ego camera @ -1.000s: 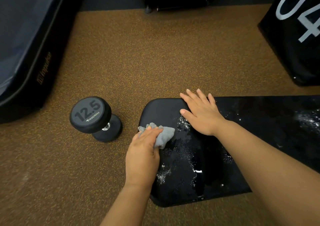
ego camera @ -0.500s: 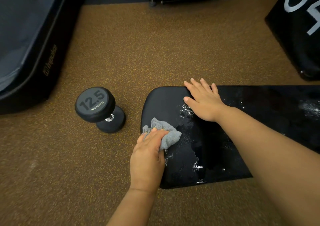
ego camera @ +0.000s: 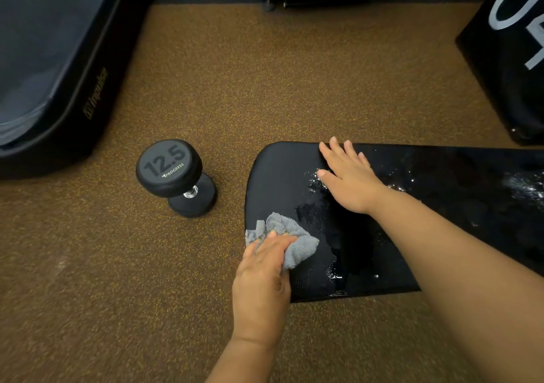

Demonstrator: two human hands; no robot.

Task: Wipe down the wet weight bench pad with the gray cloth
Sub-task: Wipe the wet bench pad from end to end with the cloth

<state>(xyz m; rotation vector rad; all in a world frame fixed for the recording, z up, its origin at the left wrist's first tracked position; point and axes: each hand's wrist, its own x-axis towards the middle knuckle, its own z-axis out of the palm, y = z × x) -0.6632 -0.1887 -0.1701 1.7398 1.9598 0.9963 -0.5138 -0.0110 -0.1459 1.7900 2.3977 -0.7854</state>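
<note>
The black weight bench pad [ego camera: 282, 176] stretches from the middle of the view to the right edge, with water droplets and wet streaks shining across it. My left hand [ego camera: 262, 282] presses the crumpled gray cloth [ego camera: 297, 244] onto the pad's near left corner, fingers closed over it. My right hand [ego camera: 347, 176] lies flat on the pad near its far edge, fingers spread, holding nothing. Droplets glint just left of its thumb. The pad's left end looks dull and dry.
A black 12.5 dumbbell [ego camera: 173, 173] lies on the brown speckled floor [ego camera: 265, 73] just left of the pad. A dark padded block [ego camera: 59, 68] fills the upper left. A black box with white numerals [ego camera: 512, 44] stands at upper right.
My left hand has slid the cloth along the pad's left end toward its near corner. My right hand stays flat in the same spot on the pad.
</note>
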